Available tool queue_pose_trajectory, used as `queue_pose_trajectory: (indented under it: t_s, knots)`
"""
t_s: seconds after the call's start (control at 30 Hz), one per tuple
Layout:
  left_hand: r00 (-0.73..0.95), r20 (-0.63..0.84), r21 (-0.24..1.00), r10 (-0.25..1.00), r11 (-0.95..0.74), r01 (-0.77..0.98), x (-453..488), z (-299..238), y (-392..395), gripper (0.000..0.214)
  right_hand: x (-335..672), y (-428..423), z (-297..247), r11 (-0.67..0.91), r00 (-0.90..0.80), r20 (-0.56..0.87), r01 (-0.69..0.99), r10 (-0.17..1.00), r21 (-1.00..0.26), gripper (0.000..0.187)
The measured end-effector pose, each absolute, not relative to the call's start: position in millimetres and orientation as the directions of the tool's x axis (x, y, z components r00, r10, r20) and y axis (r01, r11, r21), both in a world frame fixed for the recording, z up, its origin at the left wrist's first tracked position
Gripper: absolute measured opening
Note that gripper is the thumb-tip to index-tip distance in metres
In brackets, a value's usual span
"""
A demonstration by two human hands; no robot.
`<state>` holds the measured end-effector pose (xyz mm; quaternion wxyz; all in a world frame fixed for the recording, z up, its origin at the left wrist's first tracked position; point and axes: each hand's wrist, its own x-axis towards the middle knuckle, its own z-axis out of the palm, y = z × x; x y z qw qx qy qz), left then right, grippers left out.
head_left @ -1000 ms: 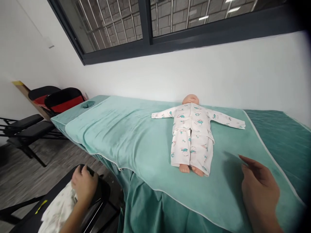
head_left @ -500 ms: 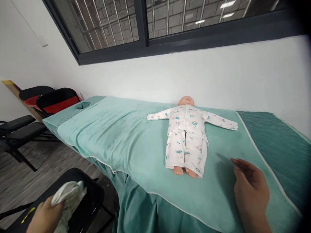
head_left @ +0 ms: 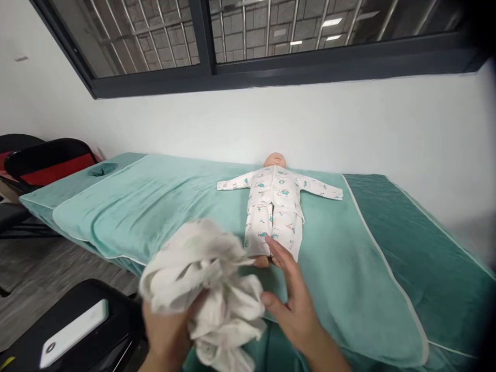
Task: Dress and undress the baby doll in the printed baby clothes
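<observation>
My left hand (head_left: 168,330) grips a crumpled white cloth (head_left: 209,279) from below, held up in front of me over the near edge of the bed. My right hand (head_left: 292,299) is open, fingers stretched out, its palm against the right side of the cloth. A baby doll (head_left: 276,204) in white printed pyjamas lies on its back on the light green towel (head_left: 186,206), arms spread, head toward the wall. The doll's feet are just beyond my right fingertips.
The bed (head_left: 418,232) with a darker green cover stands against a white wall under a dark-framed window (head_left: 248,41). A black chair (head_left: 77,325) with a white phone-like object (head_left: 73,333) is at lower left. More black and red chairs (head_left: 42,160) stand at far left.
My left hand lifted the white cloth off the black chair and brought it up in front of me. My right hand moved left from the towel to the cloth. A white object now shows on the chair.
</observation>
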<state>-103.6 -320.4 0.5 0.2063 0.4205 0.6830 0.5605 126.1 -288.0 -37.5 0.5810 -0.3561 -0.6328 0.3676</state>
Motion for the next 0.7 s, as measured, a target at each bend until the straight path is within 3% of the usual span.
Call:
queue_pose_trajectory:
  t_s: [0.1,0.13,0.2,0.27,0.4,0.47,0.53,0.6,0.67,0.7]
  knots:
    - [-0.421,0.173,0.972,0.891,-0.085,0.22,-42,18,-280,0.067,117,-280,-11,0.273,-0.152,0.327,-0.293,0.933,-0.916,0.103]
    - [-0.329,0.177,0.984,0.927,-0.158,0.084,-25,24,-269,0.068,118,-276,-6,0.204,-0.187,0.295,-0.39,0.937,-0.898,0.11]
    - [-0.234,0.305,0.95,0.923,-0.314,0.0,2,36,-250,0.064,121,-269,0,0.093,-0.254,0.243,-0.488,0.936,-0.868,0.115]
    - [-0.169,0.381,0.922,0.909,-0.386,0.003,19,42,-236,0.057,127,-265,2,0.063,-0.207,0.176,-0.46,0.962,-0.886,0.107]
    - [0.085,0.304,0.951,0.949,-0.307,0.024,23,37,-225,0.051,159,-259,20,0.162,0.036,0.159,-0.155,0.987,-0.975,0.076]
    - [0.172,0.267,0.957,0.948,-0.282,0.068,17,31,-224,0.049,191,-250,40,0.271,0.093,0.279,0.091,0.956,-0.958,0.062]
    - [0.18,0.254,0.95,0.95,-0.28,0.138,10,26,-222,0.041,230,-235,58,0.37,0.229,0.507,0.452,0.831,-0.811,0.053]
    - [0.145,0.251,0.942,0.957,-0.276,0.193,4,22,-217,0.033,266,-216,61,0.242,0.295,0.634,0.746,0.715,-0.62,0.047]
    - [0.123,0.247,0.938,0.961,-0.269,0.217,-3,17,-208,0.029,295,-200,43,0.048,0.315,0.58,0.85,0.751,-0.524,0.043]
    - [0.121,0.251,0.935,0.96,-0.273,0.226,-5,15,-202,0.028,305,-194,27,-0.062,0.326,0.488,0.874,0.81,-0.481,0.045]
